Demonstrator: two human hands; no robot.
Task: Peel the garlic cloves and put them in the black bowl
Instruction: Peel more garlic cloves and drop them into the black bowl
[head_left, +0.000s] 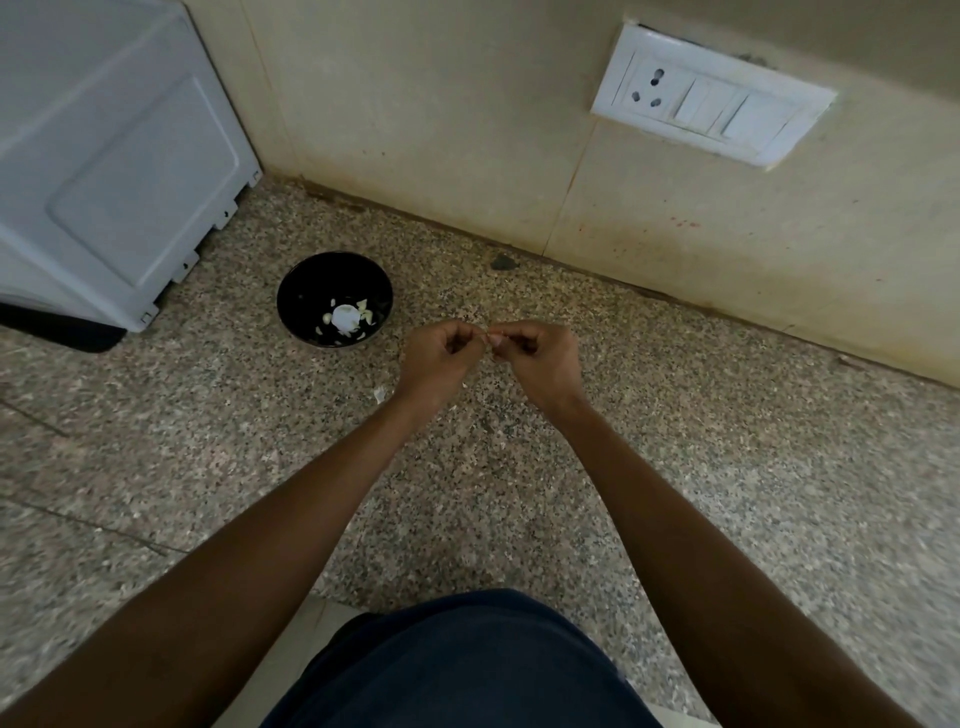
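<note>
The black bowl (311, 283) stands on the speckled stone counter (675, 441), left of my hands, with several pale garlic pieces (345, 317) inside it. My left hand (439, 358) and my right hand (540, 358) meet just right of the bowl, fingers curled, fingertips together. Between the fingertips they pinch a small garlic clove (489, 339), mostly hidden by the fingers. A scrap of white garlic skin (380, 395) lies on the counter beside my left wrist.
A white appliance (104, 156) stands at the back left, close to the bowl. The tiled wall (467, 130) runs behind the counter and carries a white socket and switch plate (711, 96). The counter's front edge lies near my body.
</note>
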